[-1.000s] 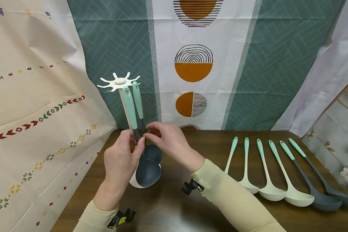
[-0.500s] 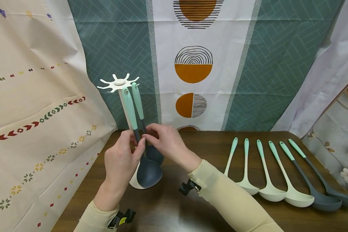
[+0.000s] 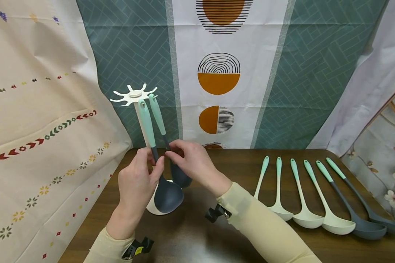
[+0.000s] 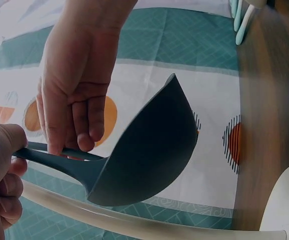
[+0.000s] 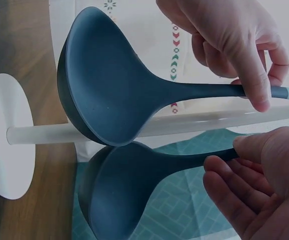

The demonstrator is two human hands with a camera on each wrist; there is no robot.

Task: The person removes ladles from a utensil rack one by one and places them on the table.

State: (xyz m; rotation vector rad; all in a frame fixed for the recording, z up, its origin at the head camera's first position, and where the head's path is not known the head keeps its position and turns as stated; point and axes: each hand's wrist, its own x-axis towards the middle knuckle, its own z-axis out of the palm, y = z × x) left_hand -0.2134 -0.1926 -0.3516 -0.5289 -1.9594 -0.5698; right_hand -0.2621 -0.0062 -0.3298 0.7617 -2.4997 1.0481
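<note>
A white hook stand (image 3: 135, 94) holds two ladles, each with a mint handle and dark grey bowl. At the front ladle (image 3: 169, 197), my left hand (image 3: 138, 180) pinches the dark shaft just below the mint part. My right hand (image 3: 195, 162) pinches the shaft of the rear ladle (image 3: 179, 176) between thumb and fingers. Both handle tops meet the stand's hooks; whether each hook passes fully through its hole is too small to tell. In the right wrist view, the front ladle's bowl (image 5: 104, 80) lies close against the rear bowl (image 5: 119, 190).
Several more ladles lie in a row at the right of the brown table (image 3: 197, 233): cream ones (image 3: 307, 219) and dark grey ones (image 3: 370, 229). The stand's round white base (image 5: 9, 135) rests on the table. Patterned cloths (image 3: 135, 44) hang behind and at both sides.
The rear ladle's bowl has swung to the right, out from behind the front one, and my right hand has shifted slightly right with it. My left hand stays nearly still.
</note>
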